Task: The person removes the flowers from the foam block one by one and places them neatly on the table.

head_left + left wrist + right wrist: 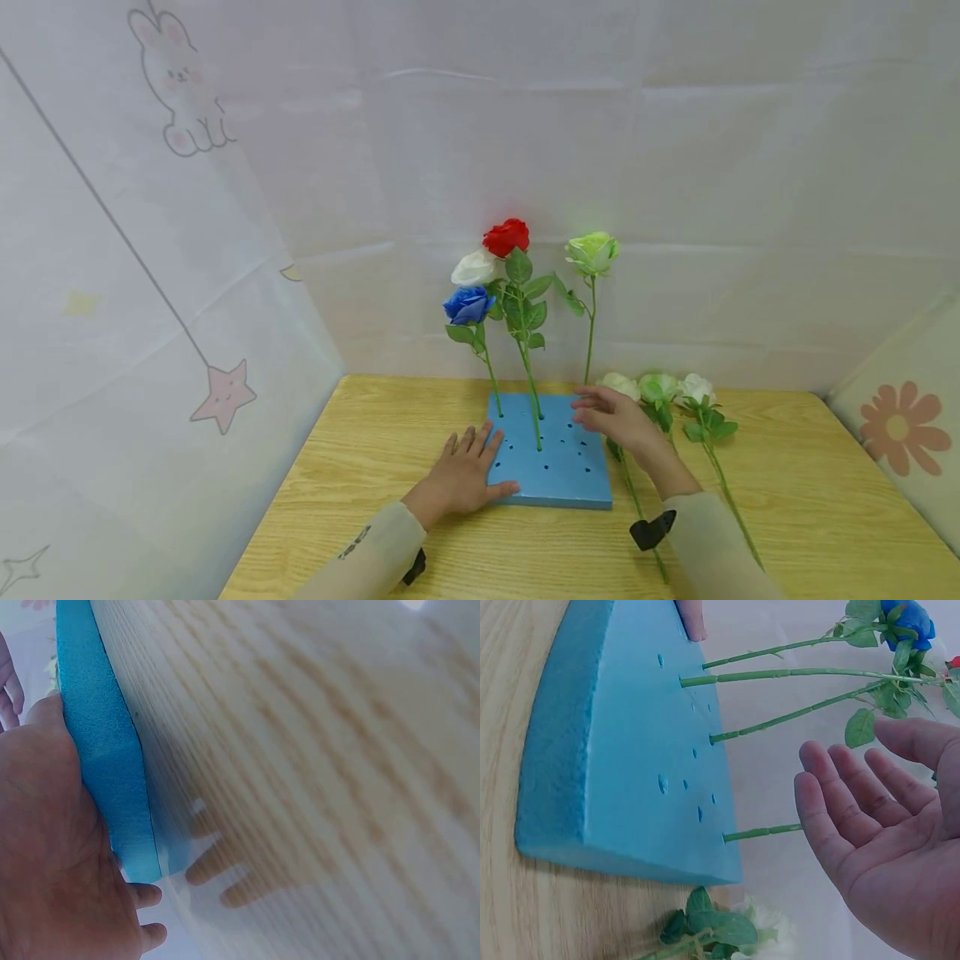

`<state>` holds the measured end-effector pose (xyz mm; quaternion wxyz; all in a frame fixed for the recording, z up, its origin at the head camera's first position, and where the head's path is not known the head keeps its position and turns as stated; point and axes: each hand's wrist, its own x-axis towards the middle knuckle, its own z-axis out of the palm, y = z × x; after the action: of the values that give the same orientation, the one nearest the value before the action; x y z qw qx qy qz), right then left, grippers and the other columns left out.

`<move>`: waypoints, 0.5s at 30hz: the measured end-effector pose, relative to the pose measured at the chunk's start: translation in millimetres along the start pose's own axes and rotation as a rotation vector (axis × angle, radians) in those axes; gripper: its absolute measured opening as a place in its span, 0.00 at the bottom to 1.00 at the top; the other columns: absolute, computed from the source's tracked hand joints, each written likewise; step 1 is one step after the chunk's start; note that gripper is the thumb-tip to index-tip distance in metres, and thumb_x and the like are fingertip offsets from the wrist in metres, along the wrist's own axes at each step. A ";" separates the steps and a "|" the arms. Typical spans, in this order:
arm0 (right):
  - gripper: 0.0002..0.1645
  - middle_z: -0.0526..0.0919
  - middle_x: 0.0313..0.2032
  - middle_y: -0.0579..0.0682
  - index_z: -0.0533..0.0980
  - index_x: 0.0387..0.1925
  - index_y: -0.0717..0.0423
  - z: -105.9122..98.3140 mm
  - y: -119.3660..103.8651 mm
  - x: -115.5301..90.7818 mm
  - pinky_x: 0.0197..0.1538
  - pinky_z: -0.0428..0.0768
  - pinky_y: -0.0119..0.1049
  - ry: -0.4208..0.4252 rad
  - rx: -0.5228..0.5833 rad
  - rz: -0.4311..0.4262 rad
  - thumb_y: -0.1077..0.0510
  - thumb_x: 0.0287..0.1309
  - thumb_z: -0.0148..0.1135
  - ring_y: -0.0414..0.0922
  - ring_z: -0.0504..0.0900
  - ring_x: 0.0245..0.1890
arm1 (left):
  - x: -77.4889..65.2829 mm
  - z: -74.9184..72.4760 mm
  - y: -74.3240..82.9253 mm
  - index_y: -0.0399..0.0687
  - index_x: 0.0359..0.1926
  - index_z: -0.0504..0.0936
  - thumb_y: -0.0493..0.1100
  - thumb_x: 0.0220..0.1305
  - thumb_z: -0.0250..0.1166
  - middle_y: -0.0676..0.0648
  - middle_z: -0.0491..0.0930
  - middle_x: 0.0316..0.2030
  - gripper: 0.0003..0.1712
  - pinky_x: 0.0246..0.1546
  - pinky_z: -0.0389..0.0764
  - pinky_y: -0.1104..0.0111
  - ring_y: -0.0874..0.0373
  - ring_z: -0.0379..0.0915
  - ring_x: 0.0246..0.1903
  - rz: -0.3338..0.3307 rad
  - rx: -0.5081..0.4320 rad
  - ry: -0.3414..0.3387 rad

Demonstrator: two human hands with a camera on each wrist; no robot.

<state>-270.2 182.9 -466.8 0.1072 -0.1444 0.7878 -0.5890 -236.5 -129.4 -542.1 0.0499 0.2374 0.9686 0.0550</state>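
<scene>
The left hand [461, 479] is being laid across the left edge of the blue foam block [567, 486], its fingers being spread wide and its thumb being stretched over the near-left corner. The right hand [622, 421] is being held raised by the block's far-right corner, its fingers being kept a little apart and slightly bent, with the thumb set away from them. Whether the nearby stem is being touched by the fingertips cannot be told. The block is being supported on the wooden table [360, 450], and four upright stems are being held in its holes. The blue rose [468, 306] is being carried at the far-left corner; the green rose [592, 253] is being held up near the far-right corner, its lower stem being hidden by the right hand in the head view. Between them the red rose [507, 238] and the white rose [474, 268] are being borne on stems that are overlapping, so which hole belongs to which cannot be told. Right of the block, a cream rose [619, 385], a pale green rose [659, 388] and a second white rose [696, 390] are being supported flat, their blooms being directed toward the table's far edge.
</scene>
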 end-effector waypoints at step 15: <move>0.31 0.76 0.64 0.64 0.69 0.71 0.57 29.7 -1.8 30.0 0.61 0.80 0.47 0.043 0.036 -0.068 0.58 0.70 0.64 0.56 0.79 0.62 | 0.6 -0.6 1.0 0.56 0.83 0.43 0.86 0.62 0.33 0.46 0.37 0.81 0.59 0.74 0.48 0.40 0.40 0.41 0.79 -0.014 0.014 -0.002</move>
<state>-287.9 145.2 -473.4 0.0730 -0.1566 0.7737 -0.6095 -236.7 -128.3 -541.4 0.0497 0.2312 0.9705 0.0474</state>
